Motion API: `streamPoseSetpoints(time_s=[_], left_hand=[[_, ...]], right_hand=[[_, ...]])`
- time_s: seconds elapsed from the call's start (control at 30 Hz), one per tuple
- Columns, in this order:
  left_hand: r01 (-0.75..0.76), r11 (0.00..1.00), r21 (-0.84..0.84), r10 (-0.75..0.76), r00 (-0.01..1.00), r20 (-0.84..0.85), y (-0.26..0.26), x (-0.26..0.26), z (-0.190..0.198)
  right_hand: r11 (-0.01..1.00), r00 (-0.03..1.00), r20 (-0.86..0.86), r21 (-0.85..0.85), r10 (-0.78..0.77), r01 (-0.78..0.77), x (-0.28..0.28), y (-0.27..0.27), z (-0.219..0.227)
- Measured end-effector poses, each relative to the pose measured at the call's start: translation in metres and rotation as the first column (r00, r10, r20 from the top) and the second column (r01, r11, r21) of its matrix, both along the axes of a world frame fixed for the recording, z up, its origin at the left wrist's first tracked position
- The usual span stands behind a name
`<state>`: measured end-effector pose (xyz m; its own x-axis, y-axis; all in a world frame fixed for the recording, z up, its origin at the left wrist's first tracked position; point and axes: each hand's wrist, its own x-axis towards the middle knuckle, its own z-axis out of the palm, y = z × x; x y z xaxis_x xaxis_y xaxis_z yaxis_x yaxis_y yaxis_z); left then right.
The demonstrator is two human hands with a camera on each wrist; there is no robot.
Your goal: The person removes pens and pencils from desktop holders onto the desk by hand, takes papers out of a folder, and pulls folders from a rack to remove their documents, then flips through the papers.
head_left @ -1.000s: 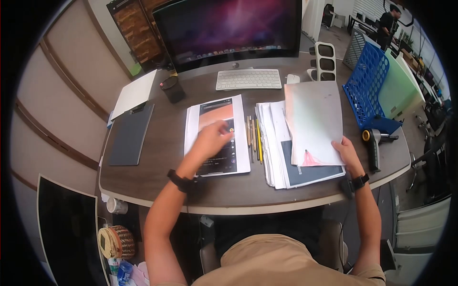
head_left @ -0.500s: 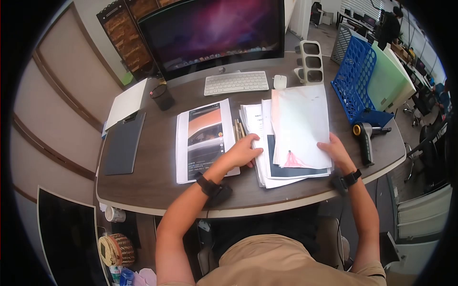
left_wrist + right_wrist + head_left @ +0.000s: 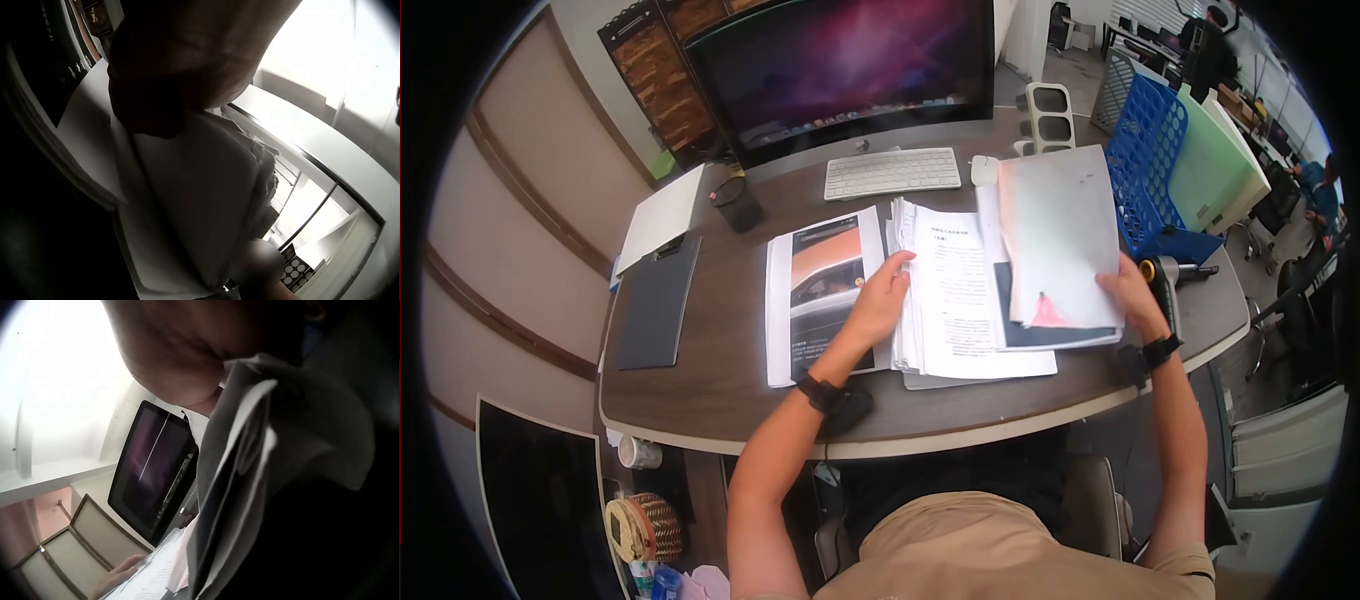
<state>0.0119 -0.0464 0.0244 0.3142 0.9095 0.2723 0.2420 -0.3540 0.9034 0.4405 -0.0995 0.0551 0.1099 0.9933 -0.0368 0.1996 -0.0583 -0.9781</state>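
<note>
My left hand (image 3: 880,300) grips the left edge of a thick stack of printed paper (image 3: 945,300), thumb on top; in the left wrist view the stack's sheets (image 3: 194,187) fan out below the hand. Held at its right edge by my right hand (image 3: 1133,297) is a bundle of whitish sheets (image 3: 1060,230) with a pink drawing at the bottom. A dark-covered sheet (image 3: 1080,338) shows under that bundle, overlapping the printed stack. In the right wrist view the bundle's edges (image 3: 231,481) bend apart. Left of the stack lies another pile with a car picture (image 3: 830,280).
Behind the papers are a keyboard (image 3: 892,174), a mouse (image 3: 984,170) and a monitor (image 3: 850,80). A blue file rack (image 3: 1145,150) and a black handheld tool (image 3: 1166,290) stand right. Left are a dark clipboard (image 3: 662,305) and a mesh pen cup (image 3: 737,205).
My left hand has come from over the car picture to the printed stack and shifted it left, over the pencils. The right hand's bundle has moved right, uncovering more printed text.
</note>
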Motion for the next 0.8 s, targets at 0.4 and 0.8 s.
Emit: streamPoseSetpoints(time_s=[0.4,0.8], left_hand=[[-0.043,0.999,0.015,0.044,0.995,-0.085,0.008,-0.060,0.043],[-0.210,0.971,-0.117,0.184,0.962,-0.201,0.010,-0.134,0.019]], right_hand=[[0.903,0.655,0.743,0.177,0.139,-0.392,-0.074,-0.029,0.024],[0.665,0.364,0.856,0.032,0.367,-0.746,-0.168,-0.047,-0.006]])
